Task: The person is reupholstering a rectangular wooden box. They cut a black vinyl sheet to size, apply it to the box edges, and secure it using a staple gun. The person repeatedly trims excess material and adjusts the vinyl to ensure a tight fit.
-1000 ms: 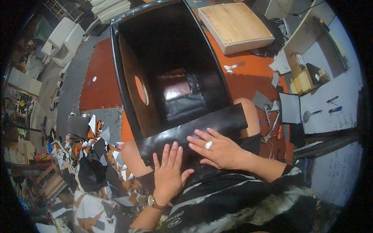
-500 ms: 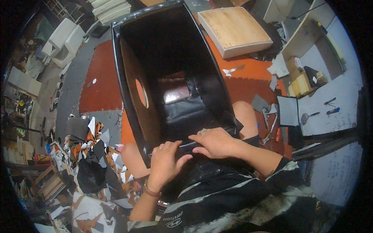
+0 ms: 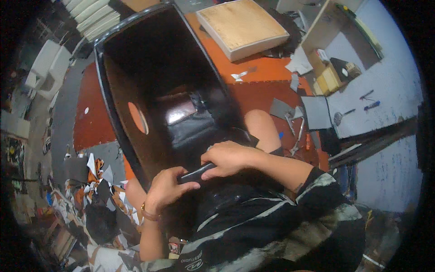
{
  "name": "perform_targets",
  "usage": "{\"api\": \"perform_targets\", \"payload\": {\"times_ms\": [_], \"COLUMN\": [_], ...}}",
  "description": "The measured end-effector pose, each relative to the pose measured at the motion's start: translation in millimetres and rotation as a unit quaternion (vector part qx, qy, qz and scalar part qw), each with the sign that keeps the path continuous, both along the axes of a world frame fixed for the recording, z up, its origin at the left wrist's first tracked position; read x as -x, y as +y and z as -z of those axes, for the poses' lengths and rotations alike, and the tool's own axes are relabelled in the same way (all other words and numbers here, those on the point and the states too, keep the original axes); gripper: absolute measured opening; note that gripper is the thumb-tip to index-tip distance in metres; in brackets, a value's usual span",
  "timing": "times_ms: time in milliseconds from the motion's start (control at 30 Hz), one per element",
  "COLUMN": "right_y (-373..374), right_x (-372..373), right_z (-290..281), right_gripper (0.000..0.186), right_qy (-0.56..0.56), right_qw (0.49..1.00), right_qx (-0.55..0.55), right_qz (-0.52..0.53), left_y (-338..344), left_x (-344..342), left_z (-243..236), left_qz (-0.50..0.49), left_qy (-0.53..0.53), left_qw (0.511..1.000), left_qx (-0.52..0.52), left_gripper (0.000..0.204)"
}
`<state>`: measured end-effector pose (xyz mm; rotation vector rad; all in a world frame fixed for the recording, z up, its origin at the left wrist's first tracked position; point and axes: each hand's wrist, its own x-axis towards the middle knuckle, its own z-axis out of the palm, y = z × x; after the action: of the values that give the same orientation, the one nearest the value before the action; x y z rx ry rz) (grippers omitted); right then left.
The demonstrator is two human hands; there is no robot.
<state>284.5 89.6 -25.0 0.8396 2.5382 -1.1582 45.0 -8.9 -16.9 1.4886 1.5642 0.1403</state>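
A large open box [image 3: 131,149] covered in glossy black leather-like sheet lies between my knees, its open side facing up. Its left inner wall is brown with an oval cut-out, and a rectangular opening shows in its bottom. My left hand [image 3: 168,187] is closed over the near rim, thumb on my side and fingertips hidden inside. Just to its right, my right hand [image 3: 229,158] grips the same rim, fingers curled over and thumb pressed along it. A short stretch of black rim [image 3: 195,175] shows between the two thumbs.
Fabric and leather scraps [image 3: 97,199] are heaped at the left. A pale padded square panel [image 3: 244,29] lies on the orange mat beyond the box. At the right, a white board [image 3: 362,113] carries small tools, beside yellow blocks [image 3: 327,82] and scissors [image 3: 297,131].
The view has shifted, so the box and surroundings appear farther left and higher. My fingers have curled more tightly around the near rim, and both hands stay on it.
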Motion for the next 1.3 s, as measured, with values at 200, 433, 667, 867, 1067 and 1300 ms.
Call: {"api": "perform_targets", "payload": {"times_ms": [200, 433, 667, 867, 1067, 1300], "right_y": [29, 24, 23, 7, -28, -59], "right_x": [-21, -20, -60, -119, -135, -123], "right_z": [4, -10, -24, -24, 37, 56], "right_gripper": [0.058, 0.052, 0.040, 0.031, 0.035, 0.032], "right_qy": [-0.034, -0.060, 0.067, 0.174, 0.290, 0.371], "right_qw": [0.998, 0.998, 0.993, 0.862, 0.842, 0.725], "right_qx": [0.043, -0.019, -0.084, -0.135, 0.085, 0.092], "right_qz": [-0.032, -0.015, 0.048, 0.456, 0.447, 0.573], "left_y": [4, 4, 4, 4, 38, 104], "left_x": [0, 5, -4, -22, -48, -118], "left_z": [2, 9, 2, 3, 35, -10], "left_qz": [-0.022, -0.006, -0.015, 0.039, 0.021, 0.024], "left_qy": [-0.013, -0.010, 0.021, 0.149, -0.063, -0.076], "left_qw": [1.000, 1.000, 1.000, 0.987, 0.985, 0.989], "left_qx": [0.009, -0.024, -0.015, -0.050, -0.160, -0.126], "left_gripper": [0.042, 0.042, 0.048, 0.060, 0.055, 0.047]}}
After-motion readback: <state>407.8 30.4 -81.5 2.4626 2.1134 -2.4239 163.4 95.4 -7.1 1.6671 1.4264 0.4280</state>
